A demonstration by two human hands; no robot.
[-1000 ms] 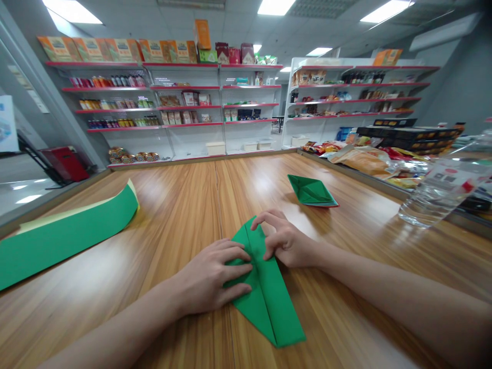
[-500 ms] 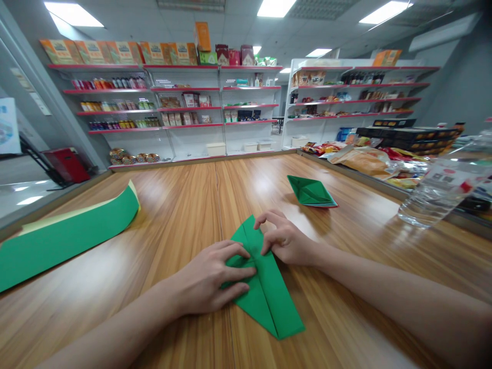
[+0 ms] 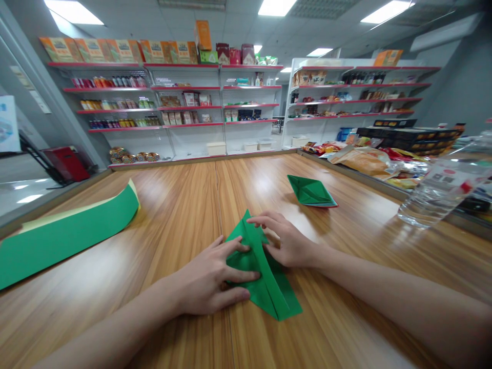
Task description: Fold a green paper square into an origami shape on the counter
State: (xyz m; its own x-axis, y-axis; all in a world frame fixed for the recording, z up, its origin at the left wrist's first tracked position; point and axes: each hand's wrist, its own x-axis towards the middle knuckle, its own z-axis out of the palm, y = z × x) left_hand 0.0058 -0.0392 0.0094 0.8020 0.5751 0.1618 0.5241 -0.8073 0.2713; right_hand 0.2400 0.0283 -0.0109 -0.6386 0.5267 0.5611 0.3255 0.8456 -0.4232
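Observation:
A folded green sheet of paper (image 3: 269, 289) lies on the wooden table between my hands, with a crease down its length and a point at its far end. My left hand (image 3: 213, 277) rests on the paper's left side, fingers spread and pressing it down. At the right edge, near the far point, my right hand (image 3: 290, 241) has its thumb at the raised layer and its index finger over the top. That layer bows up off the one beneath. Part of the paper is hidden under my left fingers.
Farther right sits a folded green paper piece (image 3: 312, 191) with several layers. A long green paper strip (image 3: 73, 233) with a yellowish underside curls at left. A clear plastic bottle (image 3: 434, 189) and snack packets (image 3: 361, 161) line the right side; stocked shelves (image 3: 184, 107) stand behind.
The paper's right layer has lifted and bowed at my right hand, showing another layer below. My right index finger has stretched left toward the far point. The left hand has shifted slightly.

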